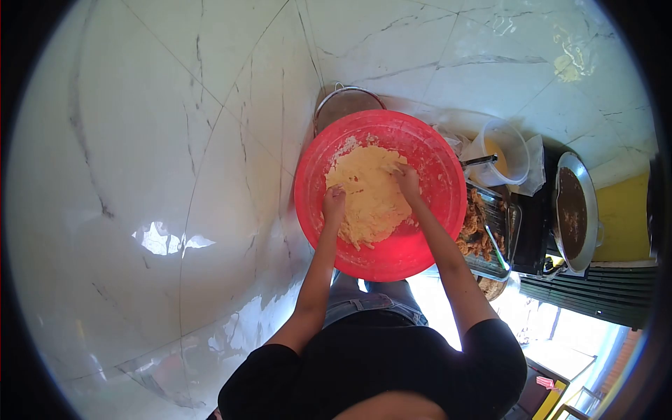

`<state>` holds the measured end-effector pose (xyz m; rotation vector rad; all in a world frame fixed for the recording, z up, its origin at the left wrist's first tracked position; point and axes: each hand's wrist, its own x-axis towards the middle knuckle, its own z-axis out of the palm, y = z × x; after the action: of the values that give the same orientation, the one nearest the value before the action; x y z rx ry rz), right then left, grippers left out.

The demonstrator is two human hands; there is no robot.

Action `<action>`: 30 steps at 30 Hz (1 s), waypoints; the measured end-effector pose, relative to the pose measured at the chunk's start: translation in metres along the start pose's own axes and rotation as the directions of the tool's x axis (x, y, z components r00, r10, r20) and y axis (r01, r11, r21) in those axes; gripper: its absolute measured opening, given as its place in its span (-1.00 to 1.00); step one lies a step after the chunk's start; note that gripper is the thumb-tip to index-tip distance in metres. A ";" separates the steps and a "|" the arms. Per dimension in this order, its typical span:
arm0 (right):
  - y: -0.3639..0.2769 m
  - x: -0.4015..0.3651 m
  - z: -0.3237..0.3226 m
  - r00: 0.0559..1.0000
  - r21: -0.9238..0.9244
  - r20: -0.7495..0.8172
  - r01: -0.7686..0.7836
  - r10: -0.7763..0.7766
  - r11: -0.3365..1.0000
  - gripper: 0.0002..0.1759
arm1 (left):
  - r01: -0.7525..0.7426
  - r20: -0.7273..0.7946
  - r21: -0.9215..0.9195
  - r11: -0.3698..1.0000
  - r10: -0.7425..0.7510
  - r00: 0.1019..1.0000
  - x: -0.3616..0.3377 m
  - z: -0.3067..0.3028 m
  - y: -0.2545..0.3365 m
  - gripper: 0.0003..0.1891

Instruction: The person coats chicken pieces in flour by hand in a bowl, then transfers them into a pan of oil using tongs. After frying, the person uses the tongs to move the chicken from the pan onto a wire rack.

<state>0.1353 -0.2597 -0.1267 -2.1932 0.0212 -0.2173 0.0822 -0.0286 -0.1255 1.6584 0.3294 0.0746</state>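
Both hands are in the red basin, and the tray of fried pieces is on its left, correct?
Not its left: the head view shows the tray of fried pieces to the right of the red basin. The left hand and right hand are in the basin.

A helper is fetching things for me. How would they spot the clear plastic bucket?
Start at the big red basin. Just past its upper right edge stands the bucket. Unlike the rectangular tray below it, it is round and see-through, with something yellow inside.
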 end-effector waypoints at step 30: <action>-0.007 -0.042 0.056 0.682 0.755 0.569 -0.654 0.460 0.037 -0.81 | -0.461 0.356 0.489 0.741 0.314 0.880 -0.011 0.081 0.011 -0.48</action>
<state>0.1025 -0.2063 -0.1596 -0.7944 0.5506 0.3838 0.0931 -0.1103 -0.1227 2.2849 -0.2340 0.0866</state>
